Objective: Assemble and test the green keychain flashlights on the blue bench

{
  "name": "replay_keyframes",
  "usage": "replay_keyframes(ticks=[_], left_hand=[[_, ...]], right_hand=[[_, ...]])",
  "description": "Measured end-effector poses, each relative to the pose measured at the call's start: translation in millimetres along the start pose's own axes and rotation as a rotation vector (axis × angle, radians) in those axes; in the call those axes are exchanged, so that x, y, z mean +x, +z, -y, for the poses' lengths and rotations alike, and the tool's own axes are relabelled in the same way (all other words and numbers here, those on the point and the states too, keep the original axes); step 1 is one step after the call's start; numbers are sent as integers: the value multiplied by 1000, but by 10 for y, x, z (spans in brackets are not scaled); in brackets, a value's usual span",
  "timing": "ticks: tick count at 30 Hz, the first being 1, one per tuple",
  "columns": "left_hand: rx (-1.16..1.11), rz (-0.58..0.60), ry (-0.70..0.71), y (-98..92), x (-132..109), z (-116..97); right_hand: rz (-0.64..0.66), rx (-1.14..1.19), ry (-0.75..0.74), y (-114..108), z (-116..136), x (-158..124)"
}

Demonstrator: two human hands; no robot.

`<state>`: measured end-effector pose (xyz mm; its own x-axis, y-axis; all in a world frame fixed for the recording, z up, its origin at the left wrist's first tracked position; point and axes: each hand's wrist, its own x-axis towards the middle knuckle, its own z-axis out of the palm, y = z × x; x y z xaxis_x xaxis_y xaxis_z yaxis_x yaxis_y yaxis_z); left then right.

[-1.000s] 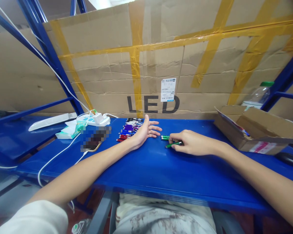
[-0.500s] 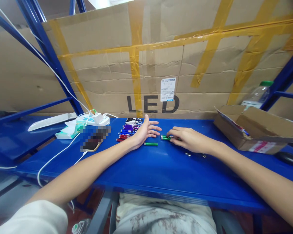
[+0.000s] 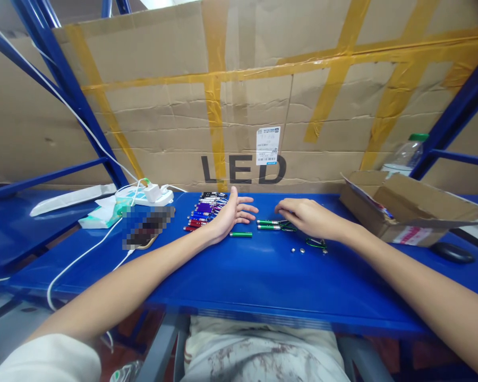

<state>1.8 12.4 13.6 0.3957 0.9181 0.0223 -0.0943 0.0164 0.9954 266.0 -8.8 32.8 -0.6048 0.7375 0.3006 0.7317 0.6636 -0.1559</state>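
Note:
My left hand (image 3: 234, 216) rests on its edge on the blue table, open, with its fingers stretched to the right and the thumb up. Just below it lies a short green metal tube (image 3: 241, 234). My right hand (image 3: 305, 218) hovers over two green penlights (image 3: 269, 225) lying side by side, its fingers loosely bent and nothing visible in them. A green carabiner clip (image 3: 316, 243) shows under the right wrist. Small silver button cells (image 3: 301, 250) lie nearby. Left of my left hand is a row of penlights (image 3: 201, 215) in black, silver, purple, blue and red, partly hidden.
A large cardboard sheet (image 3: 163, 122) marked LED stands behind the blue table (image 3: 242, 281). To the right are an open cardboard box (image 3: 418, 212), a bottle (image 3: 406, 154) and a black mouse (image 3: 453, 253). At left are a phone (image 3: 149, 228), tissues (image 3: 103, 212), a power strip (image 3: 161, 197) and white cables.
My right hand has risen off the green penlights, leaving them on the table. The green clip near its wrist has come into view. My left hand keeps its pose; the view has shifted slightly.

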Motion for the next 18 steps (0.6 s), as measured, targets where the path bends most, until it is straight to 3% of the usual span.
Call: replay_keyframes(ticks=[18], left_hand=[[0, -2, 13, -16, 19, 33]], right_hand=[[31, -16, 53, -42, 37, 4]])
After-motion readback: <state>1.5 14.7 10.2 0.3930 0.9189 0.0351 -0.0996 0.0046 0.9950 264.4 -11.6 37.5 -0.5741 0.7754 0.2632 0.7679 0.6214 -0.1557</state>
